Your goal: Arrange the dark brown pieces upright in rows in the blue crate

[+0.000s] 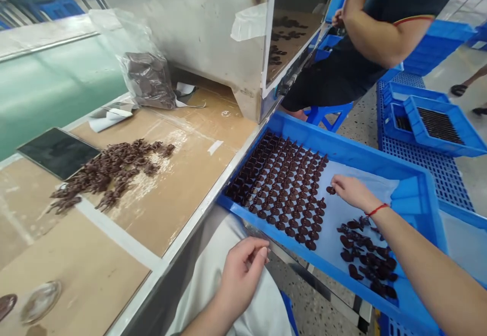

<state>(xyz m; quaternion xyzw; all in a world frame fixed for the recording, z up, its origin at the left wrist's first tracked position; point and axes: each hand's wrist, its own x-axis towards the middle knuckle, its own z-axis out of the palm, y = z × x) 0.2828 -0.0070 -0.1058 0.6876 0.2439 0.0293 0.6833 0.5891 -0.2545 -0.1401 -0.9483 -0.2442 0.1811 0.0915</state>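
My right hand [352, 192] is over the blue tray [380, 161], pinching a small dark brown disc-shaped piece [331, 190] at its fingertips. Just left of it, similar dark brown pieces [289, 183] stand in close, even rows on the tray's white liner. Nearer my right forearm, a loose heap of dark brown pieces [367, 255] lies in the same tray. My left hand [245, 270] hovers over my lap beside the tray's near edge, fingers curled and thumb against them. Whatever it might hold is hidden.
On the brown worktop at left lie a pile of dark brown pieces [117, 168], a dark flat panel [59, 152] and a clear bag [148, 79] of brown pieces. A metal machine [190, 21] stands behind. A co-worker [353, 62] sits beyond; blue crates [437, 123] are at right.
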